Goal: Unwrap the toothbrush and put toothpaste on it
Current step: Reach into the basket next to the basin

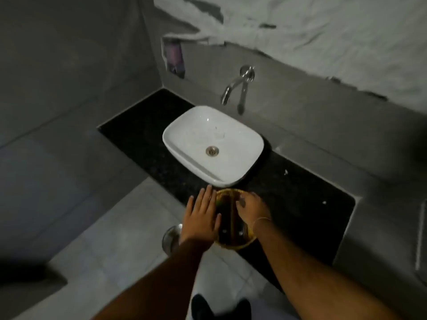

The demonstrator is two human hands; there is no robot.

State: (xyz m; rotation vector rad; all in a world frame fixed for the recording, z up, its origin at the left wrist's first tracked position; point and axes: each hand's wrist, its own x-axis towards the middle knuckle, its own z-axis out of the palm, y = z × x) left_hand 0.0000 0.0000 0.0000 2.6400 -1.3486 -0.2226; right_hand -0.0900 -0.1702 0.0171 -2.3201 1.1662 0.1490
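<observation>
Left hand (pixel 203 215) flat, fingers spread, resting on the basket (pixel 233 244) rim at its 9 o'clock, holding nothing. Use it as the brace: press the rim so the basket can't slide off the counter (pixel 300 204) edge. Basket sits at 6 o'clock of the sink (pixel 213 144), just touching or nearly so. Inside: dark long items, probably the wrapped toothbrush and paste, too dim to tell which. Right hand (pixel 250 210) curled over the rim at 2 o'clock, fingertips dipped inside; can't tell if it pinches anything. Advice: pinch the brush wrapper by one end and lift straight up, clear of the rim
</observation>
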